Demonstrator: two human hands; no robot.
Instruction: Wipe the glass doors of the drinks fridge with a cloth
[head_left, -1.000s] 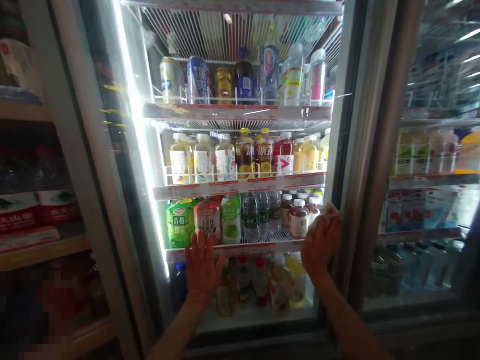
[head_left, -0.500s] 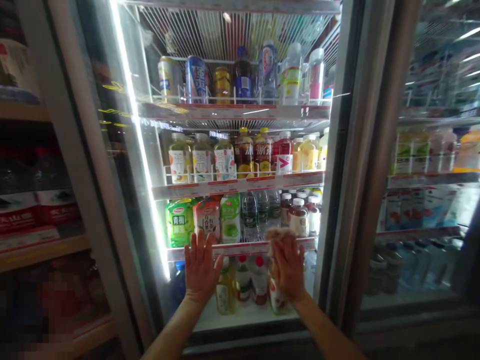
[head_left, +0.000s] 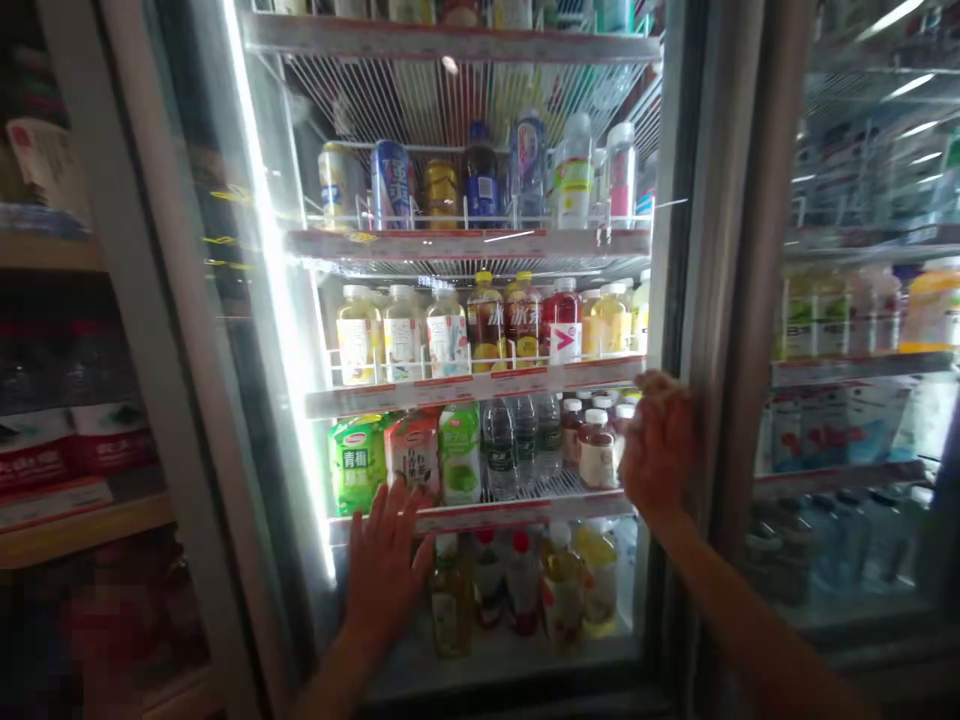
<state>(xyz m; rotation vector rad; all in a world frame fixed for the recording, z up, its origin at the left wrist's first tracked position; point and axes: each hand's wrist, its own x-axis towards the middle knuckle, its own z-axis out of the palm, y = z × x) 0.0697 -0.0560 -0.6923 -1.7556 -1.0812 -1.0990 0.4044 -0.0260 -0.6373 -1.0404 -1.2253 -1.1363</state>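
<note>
My left hand (head_left: 385, 565) is open, its fingers spread against the glass in front of the lower shelves of a lit drinks cooler. My right hand (head_left: 658, 455) is closed on a crumpled, light pinkish cloth (head_left: 660, 386) by the right edge of the door, near the dark door frame (head_left: 679, 290). The cloth shows above the fingers; the rest is hidden in the hand. Behind the glass, near my left hand, stand a green drink bottle (head_left: 357, 462) and a red tea bottle (head_left: 412, 455). Small white-capped bottles (head_left: 597, 450) are closest to my right hand.
Several wire shelves of bottles and cans fill the cooler, with a bright light strip (head_left: 262, 200) down its left side. A metal door post (head_left: 739, 300) separates it from another cooler of drinks at right. Wooden shelves (head_left: 90, 525) with packed bottles stand at left.
My right hand has moved right and upward with the cloth, from the middle of the glass to its right edge. My left hand has shifted slightly down and left. The view has tilted up a little.
</note>
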